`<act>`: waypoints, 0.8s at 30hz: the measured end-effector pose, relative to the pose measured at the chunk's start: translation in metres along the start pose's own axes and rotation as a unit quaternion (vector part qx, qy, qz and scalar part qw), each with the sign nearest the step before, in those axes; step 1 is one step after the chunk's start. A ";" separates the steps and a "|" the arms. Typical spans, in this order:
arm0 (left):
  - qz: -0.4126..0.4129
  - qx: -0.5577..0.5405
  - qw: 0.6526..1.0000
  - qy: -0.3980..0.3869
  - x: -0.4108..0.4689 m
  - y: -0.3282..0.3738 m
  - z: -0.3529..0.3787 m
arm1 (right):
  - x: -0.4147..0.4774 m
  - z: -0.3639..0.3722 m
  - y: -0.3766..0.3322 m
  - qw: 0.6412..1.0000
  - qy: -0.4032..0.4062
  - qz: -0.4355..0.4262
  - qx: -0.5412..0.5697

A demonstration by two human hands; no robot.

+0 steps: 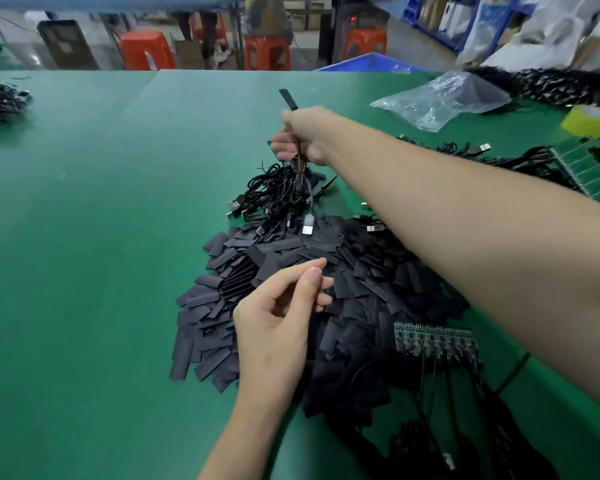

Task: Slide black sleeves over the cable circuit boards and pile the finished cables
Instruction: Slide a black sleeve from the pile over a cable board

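Observation:
My right hand (pixel 302 138) reaches far over the green table and grips a thin black cable. The cable's sleeved end (pixel 289 99) sticks up above the fist, and its USB plug (pixel 308 226) dangles below. Right under that hand lies a pile of finished cables (pixel 274 192). My left hand (pixel 284 313) hovers over a big heap of flat black sleeves (pixel 291 289), fingers loosely curled, thumb near the fingertips, holding nothing I can see. A strip of joined circuit boards (pixel 435 339) with cables attached lies at the heap's right edge.
A clear plastic bag (pixel 440 98), a roll of yellow tape (pixel 589 121) and green board panels (pixel 589 171) sit at the right. More black cables lie at far left (pixel 0 98) and back right (pixel 551 84). Orange stools (pixel 146 50) stand beyond the table.

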State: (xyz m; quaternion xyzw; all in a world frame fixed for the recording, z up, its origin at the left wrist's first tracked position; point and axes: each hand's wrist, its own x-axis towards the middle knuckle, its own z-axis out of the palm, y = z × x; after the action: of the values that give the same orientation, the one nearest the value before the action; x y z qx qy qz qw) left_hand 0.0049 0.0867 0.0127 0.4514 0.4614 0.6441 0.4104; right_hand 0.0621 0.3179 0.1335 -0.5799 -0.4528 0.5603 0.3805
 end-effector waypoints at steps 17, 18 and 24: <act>0.067 0.118 0.987 -0.089 -0.007 0.001 0.003 | -0.163 -0.121 0.153 0.872 0.009 -0.254 -0.419; 0.073 0.135 0.983 -0.096 -0.008 0.000 0.004 | -0.171 -0.131 0.158 0.868 0.006 -0.238 -0.437; 0.128 0.233 0.955 -0.134 -0.015 0.000 0.007 | -0.200 -0.164 0.180 0.809 -0.028 -0.182 -0.558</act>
State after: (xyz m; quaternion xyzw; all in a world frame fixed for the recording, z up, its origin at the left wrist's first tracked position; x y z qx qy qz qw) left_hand 0.0153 0.0741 0.0110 0.6716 0.4778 0.4999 0.2661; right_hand 0.2505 0.0843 0.0377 -0.5831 -0.7955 0.1478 0.0734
